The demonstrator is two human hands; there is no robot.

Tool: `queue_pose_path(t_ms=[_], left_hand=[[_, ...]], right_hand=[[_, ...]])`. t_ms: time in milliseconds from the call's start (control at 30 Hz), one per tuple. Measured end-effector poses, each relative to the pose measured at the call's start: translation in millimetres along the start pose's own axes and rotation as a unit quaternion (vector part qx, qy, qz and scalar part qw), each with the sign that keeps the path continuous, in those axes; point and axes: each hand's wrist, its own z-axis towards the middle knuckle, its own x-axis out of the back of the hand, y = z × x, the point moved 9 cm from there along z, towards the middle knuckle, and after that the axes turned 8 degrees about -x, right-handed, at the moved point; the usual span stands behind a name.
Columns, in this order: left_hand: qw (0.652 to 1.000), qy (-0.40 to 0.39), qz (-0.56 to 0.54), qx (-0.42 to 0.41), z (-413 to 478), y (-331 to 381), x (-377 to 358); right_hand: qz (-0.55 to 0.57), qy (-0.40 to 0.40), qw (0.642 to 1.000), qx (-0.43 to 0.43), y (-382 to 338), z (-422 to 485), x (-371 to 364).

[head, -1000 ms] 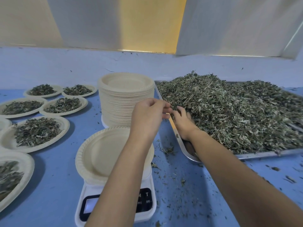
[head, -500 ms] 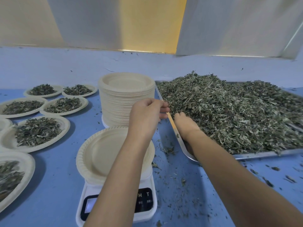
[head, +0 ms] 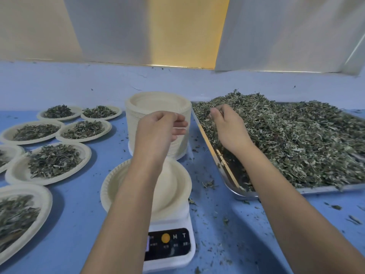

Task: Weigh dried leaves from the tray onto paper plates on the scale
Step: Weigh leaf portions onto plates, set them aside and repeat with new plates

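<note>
On the left of a blue table [head: 79, 214] sit several paper plates [head: 16, 174], each already heaped with dark leaves. Just right of them stands a tall stack of empty plates [head: 158, 103]. In front of the stack a white kitchen scale [head: 169, 246] carries one empty plate [head: 175, 186], with no leaves on it yet.

The person's left hand [head: 160, 131] hovers above that plate and in front of the stack. Its fingers are loosely curled and nothing can be seen in them.

Further right, the right hand [head: 227, 127] reaches into a metal tray [head: 325, 188] piled with dried leaves [head: 296, 139]. Its fingers curl down into the near-left part of the heap, closing on a small bunch. Loose crumbs lie scattered on the table around the tray and scale.

This looks like the start of a new portion, with leaves being picked up and the plate waiting. The next move likely calls for lifting the handful clear of the tray's edge, carrying it left over the plate, and letting it fall gently while watching the scale's display, which the left forearm partly hides.
</note>
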Motion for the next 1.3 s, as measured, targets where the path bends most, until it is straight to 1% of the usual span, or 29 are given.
queue_pose_path(t_ms=[100,167,233,333,433,533,633,733,833,933,1033,1200,1300], left_hand=[[0.999,0.028,0.008,-0.013,4.6,7.5,29.4],[0.998,0.046,0.023,-0.025,5.5,11.8,50.1],[0.997,0.065,0.037,-0.033,6.0,13.8,70.5],[0.994,0.094,0.039,-0.034,8.3,12.8,96.2],[0.993,0.110,0.029,-0.033,10.9,12.4,108.0],[0.993,0.106,0.033,-0.036,12.0,13.3,106.8],[0.993,0.105,0.046,-0.039,12.3,13.6,104.9],[0.992,0.104,0.051,-0.039,12.7,12.9,104.5],[0.993,0.101,0.053,-0.035,12.7,11.4,103.7],[0.993,0.095,0.056,-0.032,12.4,10.1,101.4],[0.993,0.095,0.058,-0.033,12.0,9.9,100.4],[0.995,0.078,0.057,-0.037,10.1,10.9,91.9],[0.996,0.053,0.059,-0.041,6.0,10.2,77.0]], right_hand=[[0.080,-0.112,0.990,0.010,-41.2,-18.1,-21.2],[0.073,-0.171,0.982,0.031,-64.3,-34.4,-43.2],[0.044,-0.210,0.975,0.054,-80.4,-51.2,-68.0],[-0.007,-0.257,0.961,0.098,-95.2,-76.3,-104.2],[-0.060,-0.288,0.946,0.134,-101.5,-92.6,-128.1],[-0.118,-0.312,0.932,0.140,-97.2,-100.6,-140.6],[-0.155,-0.343,0.918,0.123,-85.9,-104.8,-144.3],[-0.154,-0.345,0.922,0.087,-77.2,-102.0,-137.0],[-0.099,-0.326,0.937,0.075,-78.9,-95.2,-128.5],[-0.045,-0.254,0.960,0.111,-86.8,-84.9,-115.8],[-0.005,-0.214,0.971,0.106,-85.0,-78.2,-109.5],[0.040,-0.244,0.966,0.072,-76.4,-77.9,-112.2],[0.106,-0.224,0.968,0.030,-70.3,-73.8,-104.5]])
